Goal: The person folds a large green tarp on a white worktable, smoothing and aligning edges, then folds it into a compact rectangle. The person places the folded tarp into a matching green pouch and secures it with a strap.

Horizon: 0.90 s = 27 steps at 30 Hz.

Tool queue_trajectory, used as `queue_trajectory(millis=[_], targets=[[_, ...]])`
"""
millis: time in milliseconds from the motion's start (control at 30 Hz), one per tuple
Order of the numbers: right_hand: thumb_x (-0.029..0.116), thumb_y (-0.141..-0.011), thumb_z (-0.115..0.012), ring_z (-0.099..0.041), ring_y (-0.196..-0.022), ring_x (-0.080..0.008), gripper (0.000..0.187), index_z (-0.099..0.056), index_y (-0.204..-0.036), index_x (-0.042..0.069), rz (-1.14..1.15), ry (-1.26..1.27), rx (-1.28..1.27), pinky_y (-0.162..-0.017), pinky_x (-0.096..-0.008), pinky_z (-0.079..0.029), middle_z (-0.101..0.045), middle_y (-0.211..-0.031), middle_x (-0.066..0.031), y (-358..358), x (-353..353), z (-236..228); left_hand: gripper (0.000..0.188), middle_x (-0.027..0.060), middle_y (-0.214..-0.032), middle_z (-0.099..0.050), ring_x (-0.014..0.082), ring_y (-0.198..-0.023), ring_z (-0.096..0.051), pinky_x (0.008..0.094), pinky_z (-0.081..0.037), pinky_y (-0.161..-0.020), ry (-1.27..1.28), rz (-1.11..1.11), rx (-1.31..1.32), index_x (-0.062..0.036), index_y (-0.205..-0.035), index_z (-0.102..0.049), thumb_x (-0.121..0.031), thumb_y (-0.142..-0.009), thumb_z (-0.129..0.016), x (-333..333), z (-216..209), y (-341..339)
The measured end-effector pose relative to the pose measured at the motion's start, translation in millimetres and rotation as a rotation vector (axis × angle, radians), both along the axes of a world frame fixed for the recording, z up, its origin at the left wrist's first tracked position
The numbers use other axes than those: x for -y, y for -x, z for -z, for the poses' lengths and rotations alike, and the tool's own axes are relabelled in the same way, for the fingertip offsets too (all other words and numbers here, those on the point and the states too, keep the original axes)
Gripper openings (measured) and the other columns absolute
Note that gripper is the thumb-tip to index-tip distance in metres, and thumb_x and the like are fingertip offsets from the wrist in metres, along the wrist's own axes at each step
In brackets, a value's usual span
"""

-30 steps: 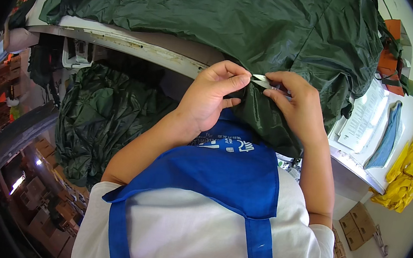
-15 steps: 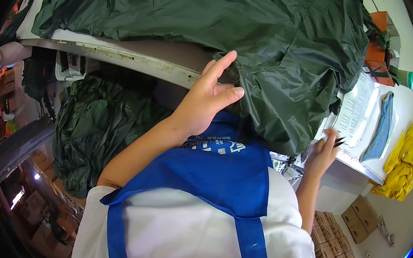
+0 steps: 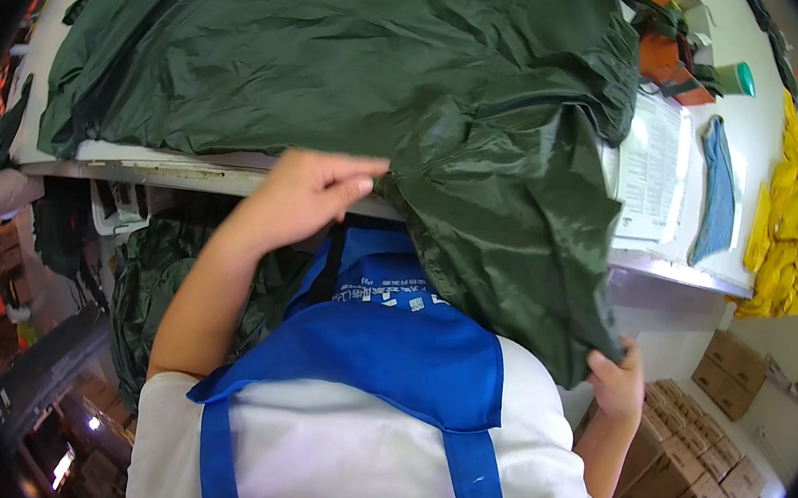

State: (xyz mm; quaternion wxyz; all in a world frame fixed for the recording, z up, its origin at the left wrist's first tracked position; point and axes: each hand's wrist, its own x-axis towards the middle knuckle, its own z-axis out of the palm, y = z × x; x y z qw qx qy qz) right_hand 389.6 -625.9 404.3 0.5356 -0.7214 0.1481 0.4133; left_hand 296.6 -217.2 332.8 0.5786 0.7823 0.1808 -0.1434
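A large dark green garment [image 3: 339, 70] of thin, shiny, raincoat-like fabric is spread over the white table. One part of it, perhaps a sleeve, hangs over the near edge in front of my blue apron [image 3: 371, 342]. My right hand [image 3: 619, 381] grips the low corner of this hanging part, thumb on top. At the garment's near edge is my left hand [image 3: 308, 192], with index finger and thumb stretched out and apart; the fingertips meet or nearly meet the fabric. Whether my right hand also holds a small tool is hidden.
More green fabric [image 3: 161, 274] is heaped below the table edge. To the right lie printed sheets [image 3: 651, 172], a blue cloth strip [image 3: 715, 193], yellow fabric [image 3: 791, 220] and a green-ended roll [image 3: 737, 79]. Cardboard boxes [image 3: 685, 469] are stacked low right. Another person's arm [image 3: 11, 192] shows far left.
My right hand, which had a dark pointed tool showing at its fingers, has moved down and taken the garment's corner, stretching it toward me. My left hand has shifted left and lower.
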Motion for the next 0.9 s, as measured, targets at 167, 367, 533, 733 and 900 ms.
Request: queue_trajectory(millis=[167,367,533,733,900], targets=[[0.022,-0.086,-0.068,-0.047,-0.060,-0.0058,0.029,-0.064,-0.099,-0.003,-0.398,0.215,-0.095,-0.055,-0.0235,-0.039,-0.058,-0.071,-0.0001,41,19,22,0.048,0.0174,-0.127,-0.058,0.0218,-0.117,-0.056,0.0317,-0.043,-0.097,-0.050,0.280,0.546,-0.0063,-0.140,-0.044,-0.031,-0.099,-0.047,52,32,-109],[0.019,-0.089,-0.064,-0.057,-0.076,-0.0120,0.025,-0.066,-0.103,-0.001,-0.105,0.259,-0.266,-0.071,-0.0301,-0.047,-0.066,-0.084,-0.0059,149,81,100,0.074,0.0113,-0.158,-0.008,0.0337,-0.145,-0.003,0.0542,-0.003,-0.115,-0.797,0.787,0.399,-0.0249,-0.150,-0.024,-0.056,-0.088,-0.050,110,149,-150],[0.015,-0.090,-0.063,-0.049,-0.069,-0.0065,0.014,-0.062,-0.085,0.002,0.083,0.282,-0.137,-0.062,-0.0252,-0.042,-0.059,-0.077,0.0015,228,71,154,0.031,0.0070,-0.110,-0.056,0.0290,-0.099,-0.057,0.0408,-0.048,-0.082,-0.499,0.397,0.887,-0.0121,-0.110,-0.064,-0.023,-0.081,-0.064,102,136,-208],[0.007,-0.082,-0.069,-0.043,-0.064,-0.0061,0.012,-0.059,-0.086,0.004,0.254,0.354,0.084,-0.057,-0.0214,-0.037,-0.051,-0.071,0.0044,321,33,190,0.054,0.0021,-0.153,-0.030,0.0263,-0.142,-0.024,0.0437,-0.019,-0.115,-0.694,0.935,0.483,-0.0188,-0.147,-0.031,-0.042,-0.098,-0.034,124,140,-345],[0.013,-0.081,-0.071,-0.046,-0.064,-0.0083,0.015,-0.061,-0.089,0.006,0.430,0.378,-0.327,-0.059,-0.0226,-0.040,-0.053,-0.074,0.0040,387,8,204,0.056,0.0020,-0.153,-0.030,0.0258,-0.142,-0.023,0.0425,-0.016,-0.115,-0.838,0.771,0.912,-0.0191,-0.147,-0.030,-0.044,-0.097,-0.038,114,188,-342]])
